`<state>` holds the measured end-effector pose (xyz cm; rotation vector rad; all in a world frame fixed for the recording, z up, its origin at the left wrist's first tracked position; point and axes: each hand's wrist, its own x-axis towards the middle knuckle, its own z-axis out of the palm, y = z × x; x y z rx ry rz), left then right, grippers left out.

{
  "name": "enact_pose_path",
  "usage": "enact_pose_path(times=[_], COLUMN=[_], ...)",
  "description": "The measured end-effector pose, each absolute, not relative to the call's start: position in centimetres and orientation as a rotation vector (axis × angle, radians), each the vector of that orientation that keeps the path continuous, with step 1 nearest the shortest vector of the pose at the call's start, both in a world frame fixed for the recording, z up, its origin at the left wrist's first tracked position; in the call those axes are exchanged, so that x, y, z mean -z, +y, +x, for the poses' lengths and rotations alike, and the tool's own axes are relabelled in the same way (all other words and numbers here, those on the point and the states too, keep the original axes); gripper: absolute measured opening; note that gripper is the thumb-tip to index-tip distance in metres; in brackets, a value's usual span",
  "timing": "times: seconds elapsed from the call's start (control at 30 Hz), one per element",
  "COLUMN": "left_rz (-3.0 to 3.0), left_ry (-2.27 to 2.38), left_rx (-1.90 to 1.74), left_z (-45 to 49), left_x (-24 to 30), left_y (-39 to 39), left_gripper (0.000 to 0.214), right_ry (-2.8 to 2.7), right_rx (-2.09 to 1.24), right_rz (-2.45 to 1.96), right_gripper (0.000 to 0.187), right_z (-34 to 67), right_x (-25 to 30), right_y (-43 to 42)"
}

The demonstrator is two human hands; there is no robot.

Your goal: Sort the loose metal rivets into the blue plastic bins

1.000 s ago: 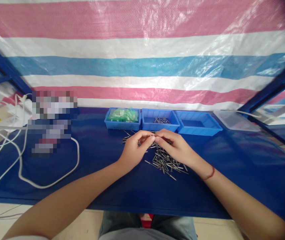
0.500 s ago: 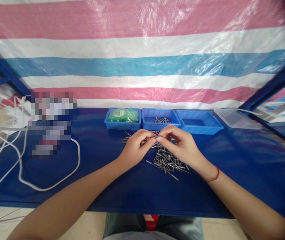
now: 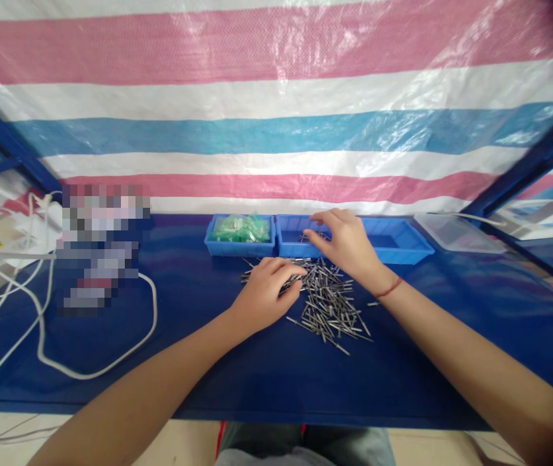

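Note:
A loose pile of metal blind rivets [image 3: 332, 304] lies on the blue table. My left hand [image 3: 264, 291] rests at the pile's left edge, thumb and index finger apart, with no rivet visible between them. My right hand [image 3: 346, 246] is over the middle blue bin [image 3: 288, 248], thumb and fingers spread and nothing seen in them. Some rivets show inside that bin, partly hidden behind the hand. One rivet [image 3: 372, 304] lies apart, beside my right wrist.
Left of the middle bin stands a blue bin [image 3: 240, 248] with green plastic bags [image 3: 242, 228]. A third blue bin [image 3: 402, 254] is on the right, then a clear plastic lid [image 3: 455, 233]. White cables [image 3: 154, 310] run over the table's left side. A striped sheet [image 3: 276, 136] hangs behind.
My hands were together over the pile, fingertips touching. Now my right hand has moved up and away to the middle bin and its fingers have opened; my left thumb and index finger have parted.

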<state>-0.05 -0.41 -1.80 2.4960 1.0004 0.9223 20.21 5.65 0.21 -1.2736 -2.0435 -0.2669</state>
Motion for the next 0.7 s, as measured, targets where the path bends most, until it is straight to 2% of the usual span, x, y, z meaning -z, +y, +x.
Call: enact_pose_path(times=[0.33, 0.7], left_rz=[2.668, 2.638], left_ry=[0.978, 1.006], left_rx=[-0.820, -0.772], left_z=[0.1, -0.3], left_x=[1.9, 1.7], left_y=[0.0, -0.2], left_gripper=[0.020, 0.017], right_ry=[-2.080, -2.337], right_rx=[0.290, -0.043], right_rz=[-1.284, -1.041], right_gripper=[0.018, 0.014], right_z=[21.1, 19.5], right_x=[0.3, 0.3], right_y=[0.3, -0.7])
